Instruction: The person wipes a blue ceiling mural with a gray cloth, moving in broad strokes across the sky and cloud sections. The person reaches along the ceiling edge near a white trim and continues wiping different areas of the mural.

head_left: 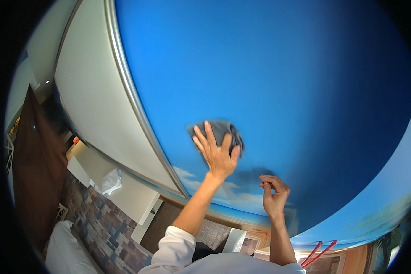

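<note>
A dark grey cloth (220, 129) lies pressed against a large blue panel (260, 77) printed with sky and clouds. My left hand (218, 155) holds the cloth there, its fingers spread over it and the thumb along its folded right edge. Lower and to the right, my right hand (275, 197) is raised close to the panel's lower part. Its fingers are curled in toward the thumb, and nothing shows between them. Whether this hand touches the panel I cannot tell.
A silver metal strip (125, 77) borders the blue panel on the left, beside a white panel (93, 86). Below stand a pale counter (132, 196) with a white plastic bag (112, 181) and a brown cloth hanging (37, 164). Two red bars (318, 255) rise at lower right.
</note>
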A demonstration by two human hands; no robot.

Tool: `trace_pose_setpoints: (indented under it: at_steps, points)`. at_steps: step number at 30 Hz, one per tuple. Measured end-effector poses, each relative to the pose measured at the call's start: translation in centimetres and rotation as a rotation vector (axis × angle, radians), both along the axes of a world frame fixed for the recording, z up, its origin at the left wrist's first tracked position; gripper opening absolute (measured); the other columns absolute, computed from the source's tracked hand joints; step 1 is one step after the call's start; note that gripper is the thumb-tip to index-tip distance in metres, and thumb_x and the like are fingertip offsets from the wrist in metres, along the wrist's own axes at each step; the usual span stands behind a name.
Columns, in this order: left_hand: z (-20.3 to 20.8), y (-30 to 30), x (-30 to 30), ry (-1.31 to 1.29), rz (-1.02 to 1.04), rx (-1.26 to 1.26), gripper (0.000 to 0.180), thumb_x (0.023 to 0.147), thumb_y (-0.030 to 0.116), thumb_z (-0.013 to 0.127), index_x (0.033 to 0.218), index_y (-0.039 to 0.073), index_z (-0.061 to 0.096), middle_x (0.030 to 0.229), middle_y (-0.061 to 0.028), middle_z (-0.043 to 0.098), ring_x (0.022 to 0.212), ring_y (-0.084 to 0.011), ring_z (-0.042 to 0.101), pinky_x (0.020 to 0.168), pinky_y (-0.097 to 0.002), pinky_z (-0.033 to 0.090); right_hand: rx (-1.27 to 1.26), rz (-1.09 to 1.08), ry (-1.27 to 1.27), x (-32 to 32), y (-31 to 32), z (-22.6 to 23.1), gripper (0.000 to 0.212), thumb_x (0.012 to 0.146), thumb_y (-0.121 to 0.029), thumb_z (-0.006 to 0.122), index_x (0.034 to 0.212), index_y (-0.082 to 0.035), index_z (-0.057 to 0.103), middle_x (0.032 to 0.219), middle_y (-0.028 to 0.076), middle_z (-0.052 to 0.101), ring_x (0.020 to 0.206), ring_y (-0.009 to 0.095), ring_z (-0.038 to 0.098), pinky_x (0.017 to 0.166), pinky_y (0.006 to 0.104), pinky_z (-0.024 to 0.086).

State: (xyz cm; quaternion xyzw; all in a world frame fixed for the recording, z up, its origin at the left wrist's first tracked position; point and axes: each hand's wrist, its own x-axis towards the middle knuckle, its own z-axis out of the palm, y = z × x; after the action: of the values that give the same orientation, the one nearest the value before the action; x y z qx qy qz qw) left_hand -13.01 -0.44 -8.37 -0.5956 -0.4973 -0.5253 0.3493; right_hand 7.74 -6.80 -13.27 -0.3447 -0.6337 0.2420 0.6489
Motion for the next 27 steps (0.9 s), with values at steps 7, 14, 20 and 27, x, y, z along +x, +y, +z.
trace_pose_setpoints:
  at_steps: [7, 14, 20, 27]
  points:
    - [14.2, 0.5, 5.0, 0.150, -0.020, 0.046, 0.047, 0.101, 0.049, 0.056, 0.130, 0.013, 0.066, 0.167, -0.0312, 0.018, 0.151, -0.0624, 0.007, 0.110, -0.0814, 0.011, -0.006, 0.000, 0.014, 1.0, -0.3, 0.2, 0.020, 0.088, 0.014, 0.059, 0.096, 0.003, 0.074, 0.098, 0.014, 0.077, 0.075, 0.017, 0.074, 0.065, 0.0271, 0.057]
    - [2.5, -0.9, 7.8, 0.156, -0.096, -0.222, 0.043, 0.097, 0.051, 0.059, 0.118, 0.015, 0.069, 0.160, -0.0380, 0.024, 0.144, -0.0698, 0.012, 0.106, -0.0852, 0.011, 0.019, -0.037, 0.075, 1.3, -0.8, 0.2, 0.020, 0.088, 0.015, 0.058, 0.094, 0.005, 0.074, 0.098, 0.015, 0.076, 0.074, 0.017, 0.073, 0.066, 0.0268, 0.058]
    - [-9.7, -2.0, 8.2, 0.095, -0.139, -0.187, 0.035, 0.087, 0.043, 0.075, 0.119, 0.029, 0.071, 0.159, -0.0267, 0.037, 0.143, -0.0664, 0.023, 0.106, -0.0837, 0.014, 0.092, -0.024, 0.100, 1.3, -1.6, 0.4, 0.021, 0.087, 0.015, 0.059, 0.097, 0.005, 0.074, 0.099, 0.017, 0.076, 0.074, 0.018, 0.074, 0.065, 0.0279, 0.059]
    - [5.7, -1.5, 12.9, 0.152, -0.126, -0.199, 0.038, 0.089, 0.038, 0.073, 0.124, 0.026, 0.069, 0.160, -0.0268, 0.036, 0.144, -0.0640, 0.022, 0.107, -0.0795, 0.018, 0.171, -0.117, 0.140, 3.8, -3.4, 2.2, 0.022, 0.087, 0.018, 0.056, 0.094, 0.007, 0.073, 0.099, 0.019, 0.075, 0.073, 0.020, 0.074, 0.062, 0.0275, 0.059]
